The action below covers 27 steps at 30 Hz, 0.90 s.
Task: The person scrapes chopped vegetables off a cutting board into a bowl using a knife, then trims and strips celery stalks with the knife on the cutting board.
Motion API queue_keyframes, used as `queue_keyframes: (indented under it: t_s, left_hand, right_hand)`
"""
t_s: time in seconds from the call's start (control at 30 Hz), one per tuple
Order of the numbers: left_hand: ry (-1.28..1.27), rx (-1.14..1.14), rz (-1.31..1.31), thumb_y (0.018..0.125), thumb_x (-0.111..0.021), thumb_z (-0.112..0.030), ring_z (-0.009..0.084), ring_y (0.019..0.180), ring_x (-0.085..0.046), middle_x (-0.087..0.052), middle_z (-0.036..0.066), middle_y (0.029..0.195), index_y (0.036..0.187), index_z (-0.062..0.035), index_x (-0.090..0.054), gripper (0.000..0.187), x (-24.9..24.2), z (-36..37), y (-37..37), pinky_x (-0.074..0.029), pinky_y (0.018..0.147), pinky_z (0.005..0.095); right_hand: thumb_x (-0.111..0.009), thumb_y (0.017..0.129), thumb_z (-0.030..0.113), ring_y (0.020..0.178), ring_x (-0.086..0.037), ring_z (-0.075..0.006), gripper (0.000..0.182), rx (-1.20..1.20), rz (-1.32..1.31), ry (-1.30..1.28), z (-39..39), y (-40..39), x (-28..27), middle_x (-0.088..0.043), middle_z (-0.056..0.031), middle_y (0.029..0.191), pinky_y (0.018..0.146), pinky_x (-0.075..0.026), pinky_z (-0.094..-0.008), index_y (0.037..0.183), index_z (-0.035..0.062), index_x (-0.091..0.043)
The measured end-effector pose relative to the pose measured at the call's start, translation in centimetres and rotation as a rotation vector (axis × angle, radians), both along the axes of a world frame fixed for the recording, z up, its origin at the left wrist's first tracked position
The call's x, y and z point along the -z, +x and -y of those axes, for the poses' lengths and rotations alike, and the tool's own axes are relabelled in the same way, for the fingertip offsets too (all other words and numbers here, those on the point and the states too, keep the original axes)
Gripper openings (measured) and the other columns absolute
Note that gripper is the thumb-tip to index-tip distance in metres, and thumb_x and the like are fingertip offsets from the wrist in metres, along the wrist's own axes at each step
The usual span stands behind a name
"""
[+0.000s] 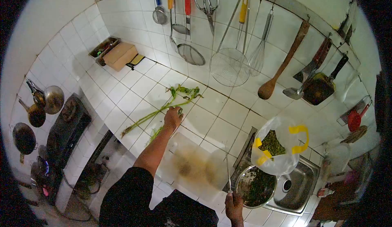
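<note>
On the white tiled counter lie long green stalks with leaves (pixel 149 117). My left hand (pixel 173 117) reaches over them, its fingers closed around a bit of green at the stalks' near side. A knife (pixel 228 166) stands blade up in my right hand (pixel 234 205), beside the metal bowl. Between my two hands lies a pale cutting board (pixel 192 168) with brownish stains. Chopped greens fill part of the round metal bowl (pixel 256 186) right of the knife. Above the bowl sits a clear plastic bag with yellow handles (pixel 288 163), with more greens inside.
A steel sink (pixel 300 188) is at the lower right. Utensils hang along the tiled wall, among them a wooden spoon (pixel 267 89) and scissors (pixel 208 8). A cardboard box (pixel 120 56) stands in the far left corner. A black stove (pixel 67 129) with a blue flame is at left.
</note>
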<state>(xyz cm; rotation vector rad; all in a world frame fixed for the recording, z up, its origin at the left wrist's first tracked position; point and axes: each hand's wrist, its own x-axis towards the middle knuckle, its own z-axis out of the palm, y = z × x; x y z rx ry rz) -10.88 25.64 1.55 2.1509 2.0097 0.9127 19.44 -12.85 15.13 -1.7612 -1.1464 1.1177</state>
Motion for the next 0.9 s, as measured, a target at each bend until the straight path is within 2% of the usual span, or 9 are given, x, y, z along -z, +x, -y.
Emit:
queue_keyframes:
  t_s: [0.07, 0.13, 0.27, 0.33, 0.5, 0.6, 0.67, 0.7, 0.9]
  left_hand:
    - [-0.074, 0.001, 0.038, 0.078, -0.067, -0.018, 0.0325, 0.087, -0.061, -0.064, 0.017, 0.093, 0.1, -0.0085, -0.065, 0.024, 0.7, -0.8, 0.5, -0.049, 0.078, 0.044]
    - [-0.073, 0.043, 0.043, 0.079, -0.066, -0.017, 0.0319, 0.082, -0.062, -0.065, 0.016, 0.089, 0.096, -0.008, -0.066, 0.019, 0.5, -1.8, 0.8, -0.05, 0.076, 0.0424]
    - [-0.082, 0.376, 0.342, 0.078, -0.066, -0.015, 0.0287, 0.074, -0.065, -0.067, 0.014, 0.08, 0.086, -0.0073, -0.069, 0.011, -1.8, 3.3, 4.3, -0.052, 0.071, 0.0376]
    - [-0.328, 0.534, 0.352, 0.078, -0.067, -0.015, 0.0271, 0.068, -0.065, -0.069, 0.012, 0.082, 0.086, -0.0075, -0.069, 0.011, -3.9, 8.9, 6.2, -0.052, 0.068, 0.0365]
    - [-0.579, 0.531, 0.323, 0.078, -0.069, -0.018, 0.0247, 0.068, -0.065, -0.069, 0.01, 0.08, 0.086, -0.0074, -0.07, 0.014, -2.2, 18.7, 7.2, -0.052, 0.068, 0.0351]
    - [-0.361, 0.438, 0.216, 0.076, -0.071, -0.019, 0.0286, 0.074, -0.063, -0.066, 0.011, 0.079, 0.083, -0.0074, -0.07, 0.014, -1.4, 19.5, 7.2, -0.051, 0.069, 0.0392]
    - [-0.229, 0.456, 0.186, 0.075, -0.072, -0.021, 0.0313, 0.077, -0.061, -0.063, 0.012, 0.079, 0.08, -0.0069, -0.07, 0.015, -1.4, 19.5, 7.3, -0.05, 0.069, 0.0428]
    - [-0.236, 0.456, 0.179, 0.075, -0.072, -0.021, 0.0313, 0.077, -0.061, -0.063, 0.012, 0.079, 0.08, -0.0069, -0.07, 0.015, -1.4, 19.5, 7.1, -0.05, 0.069, 0.0428]
    - [-0.355, 0.435, 0.181, 0.072, -0.071, -0.015, 0.0331, 0.081, -0.061, -0.065, 0.014, 0.084, 0.081, -0.0051, -0.07, 0.013, -1.3, 19.1, 7.0, -0.05, 0.074, 0.0416]
  right_hand:
    - [-0.049, 0.097, 0.028, 0.055, -0.042, -0.0095, 0.031, -0.039, 0.115, -0.032, 0.1, -0.7, 0.6, -0.046, -0.0014, 0.056, 0.049, -0.033, -0.0304, 0.081, 0.0011, -0.052]
    - [-0.049, 0.095, 0.019, 0.057, -0.049, -0.0215, 0.021, 0.084, 0.008, -0.001, -0.2, -1.8, 2.7, -0.052, -0.0093, 0.061, 0.056, -0.039, -0.0398, 0.088, -0.0006, -0.054]
    - [-0.051, 0.095, 0.03, 0.055, -0.048, -0.0209, 0.033, 0.099, -0.058, -0.227, -0.9, -3.9, 0.2, -0.05, -0.008, 0.059, 0.052, -0.039, -0.0415, 0.082, -0.0001, -0.055]
    - [-0.047, 0.096, 0.041, 0.057, -0.043, -0.0145, 0.045, 0.073, 0.101, -0.181, -1.4, -5.1, 0.0, -0.047, -0.0062, 0.06, 0.053, -0.037, -0.033, 0.081, -0.001, -0.05]
    - [-0.043, 0.097, 0.043, 0.058, -0.045, -0.0172, 0.051, 0.133, 0.046, -0.242, 0.1, -7.2, 3.7, -0.047, -0.008, 0.06, 0.056, -0.039, -0.0348, 0.079, -0.0037, -0.05]
    - [-0.043, 0.097, 0.043, 0.059, -0.046, -0.0206, 0.052, 0.136, -0.042, -0.256, -0.2, -7.9, 4.9, -0.051, -0.0124, 0.063, 0.059, -0.041, -0.0378, 0.083, -0.0062, -0.053]
    - [-0.043, 0.097, 0.043, 0.064, -0.052, -0.0239, 0.053, 0.047, 0.069, -0.277, -1.3, -8.1, 3.5, -0.056, -0.0192, 0.069, 0.064, -0.044, -0.039, 0.091, -0.0079, -0.057]
    - [-0.042, 0.097, 0.043, 0.072, -0.06, -0.033, 0.053, 0.05, 0.064, -0.259, -1.3, -8.2, 4.1, -0.06, -0.0265, 0.078, 0.07, -0.046, -0.0413, 0.098, -0.0074, -0.059]
    - [-0.041, 0.097, 0.042, 0.087, -0.058, -0.048, 0.05, -0.131, 0.196, -0.251, -1.6, -7.4, 4.6, -0.061, -0.0311, 0.085, 0.076, -0.046, -0.048, 0.097, -0.0045, -0.06]
